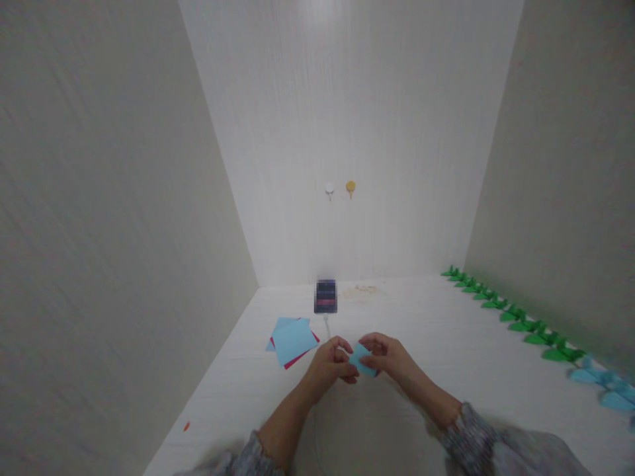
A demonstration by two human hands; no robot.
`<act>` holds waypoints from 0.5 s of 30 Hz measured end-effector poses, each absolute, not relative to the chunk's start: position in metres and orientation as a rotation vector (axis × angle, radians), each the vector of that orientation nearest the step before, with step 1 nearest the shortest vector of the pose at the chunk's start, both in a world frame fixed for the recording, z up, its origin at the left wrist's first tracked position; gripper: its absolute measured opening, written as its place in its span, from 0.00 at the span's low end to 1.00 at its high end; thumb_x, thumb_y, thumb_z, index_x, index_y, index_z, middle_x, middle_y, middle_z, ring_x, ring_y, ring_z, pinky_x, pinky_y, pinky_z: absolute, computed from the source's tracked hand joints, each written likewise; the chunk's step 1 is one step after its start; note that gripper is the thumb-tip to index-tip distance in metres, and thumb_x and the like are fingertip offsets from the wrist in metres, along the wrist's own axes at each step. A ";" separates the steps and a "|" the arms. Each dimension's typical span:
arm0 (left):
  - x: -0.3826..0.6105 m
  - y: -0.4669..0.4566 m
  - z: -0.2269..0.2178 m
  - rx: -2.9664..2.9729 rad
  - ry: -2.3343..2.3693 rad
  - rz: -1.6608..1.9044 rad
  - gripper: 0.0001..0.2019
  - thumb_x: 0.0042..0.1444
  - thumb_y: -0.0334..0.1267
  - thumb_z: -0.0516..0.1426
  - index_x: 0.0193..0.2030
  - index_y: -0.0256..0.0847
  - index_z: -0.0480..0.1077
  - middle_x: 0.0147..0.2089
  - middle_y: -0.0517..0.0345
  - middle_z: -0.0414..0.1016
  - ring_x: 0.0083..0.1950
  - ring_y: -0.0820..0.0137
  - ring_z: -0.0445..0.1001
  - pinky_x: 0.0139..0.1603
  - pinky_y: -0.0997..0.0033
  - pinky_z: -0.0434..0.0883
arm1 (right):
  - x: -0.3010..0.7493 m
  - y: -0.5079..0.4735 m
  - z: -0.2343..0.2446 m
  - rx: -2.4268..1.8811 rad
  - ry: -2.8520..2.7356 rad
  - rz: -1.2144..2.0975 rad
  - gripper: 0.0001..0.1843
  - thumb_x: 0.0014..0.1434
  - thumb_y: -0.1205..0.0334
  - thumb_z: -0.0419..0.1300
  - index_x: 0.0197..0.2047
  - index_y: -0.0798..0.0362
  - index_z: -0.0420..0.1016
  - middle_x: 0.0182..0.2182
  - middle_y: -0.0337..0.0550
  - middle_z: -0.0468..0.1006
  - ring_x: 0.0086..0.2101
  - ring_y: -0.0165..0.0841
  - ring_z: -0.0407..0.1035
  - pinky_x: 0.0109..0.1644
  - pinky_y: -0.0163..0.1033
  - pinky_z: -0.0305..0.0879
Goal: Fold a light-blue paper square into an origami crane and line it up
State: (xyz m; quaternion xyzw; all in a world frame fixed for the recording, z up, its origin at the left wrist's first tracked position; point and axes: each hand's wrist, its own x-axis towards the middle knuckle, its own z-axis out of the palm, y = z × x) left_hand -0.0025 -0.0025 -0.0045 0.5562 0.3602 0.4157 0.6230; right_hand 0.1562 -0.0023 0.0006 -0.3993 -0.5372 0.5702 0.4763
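Observation:
Between my two hands is a small piece of folded light-blue paper [366,361], held above the white table. My right hand [384,352] pinches it from the right, thumb in front and fingers behind. On the other side, my left hand [337,360] has its fingers curled closed at the paper's left edge. Just left of my left hand lies a stack of square paper sheets [295,340], light blue on top with red corners showing beneath.
A phone-like device [326,296], its screen blurred, is at the back with a white cable [327,327]. Green folded-paper pieces [513,320] line the right wall, with light-blue ones [602,382] nearer me. Two hooks, white [329,188] and yellow [350,186], are on the back wall.

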 end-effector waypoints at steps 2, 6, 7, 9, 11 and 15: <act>-0.002 -0.002 -0.004 1.276 0.848 0.987 0.14 0.33 0.34 0.60 0.29 0.35 0.61 0.19 0.61 0.68 0.20 0.73 0.68 0.23 0.73 0.65 | 0.156 -0.002 -0.001 -0.990 -1.364 1.409 0.11 0.35 0.63 0.62 0.24 0.58 0.66 0.16 0.35 0.68 0.17 0.26 0.62 0.18 0.31 0.60; 0.000 -0.001 0.001 1.213 0.860 1.135 0.14 0.34 0.34 0.60 0.30 0.34 0.65 0.21 0.60 0.69 0.24 0.74 0.69 0.28 0.75 0.64 | 0.151 -0.005 -0.002 -0.922 -1.303 1.334 0.11 0.39 0.59 0.60 0.24 0.57 0.66 0.16 0.35 0.68 0.18 0.26 0.63 0.21 0.33 0.63; 0.000 -0.001 0.002 1.183 0.855 1.165 0.15 0.34 0.34 0.60 0.31 0.34 0.65 0.22 0.60 0.69 0.25 0.74 0.68 0.29 0.75 0.64 | 0.149 -0.006 -0.002 -0.904 -1.292 1.308 0.11 0.39 0.58 0.60 0.24 0.57 0.66 0.16 0.35 0.68 0.19 0.26 0.63 0.22 0.33 0.63; 0.001 -0.001 0.003 1.117 0.841 1.204 0.16 0.34 0.35 0.61 0.32 0.34 0.65 0.23 0.60 0.69 0.25 0.75 0.68 0.31 0.74 0.65 | 0.146 -0.007 -0.003 -0.885 -1.286 1.262 0.12 0.40 0.56 0.60 0.24 0.56 0.65 0.16 0.34 0.67 0.19 0.26 0.63 0.22 0.34 0.64; 0.001 -0.001 0.003 1.067 0.824 1.220 0.15 0.35 0.37 0.60 0.32 0.34 0.65 0.23 0.60 0.69 0.25 0.75 0.68 0.32 0.72 0.65 | 0.143 -0.008 -0.003 -0.864 -1.297 1.238 0.12 0.41 0.55 0.59 0.25 0.55 0.64 0.17 0.34 0.66 0.19 0.26 0.62 0.23 0.34 0.65; 0.001 -0.001 0.002 1.027 0.849 1.213 0.13 0.36 0.39 0.59 0.30 0.34 0.66 0.24 0.58 0.70 0.25 0.75 0.68 0.32 0.71 0.66 | 0.141 -0.011 -0.004 -0.858 -1.327 1.222 0.13 0.42 0.54 0.58 0.27 0.54 0.64 0.17 0.34 0.67 0.19 0.27 0.63 0.23 0.35 0.65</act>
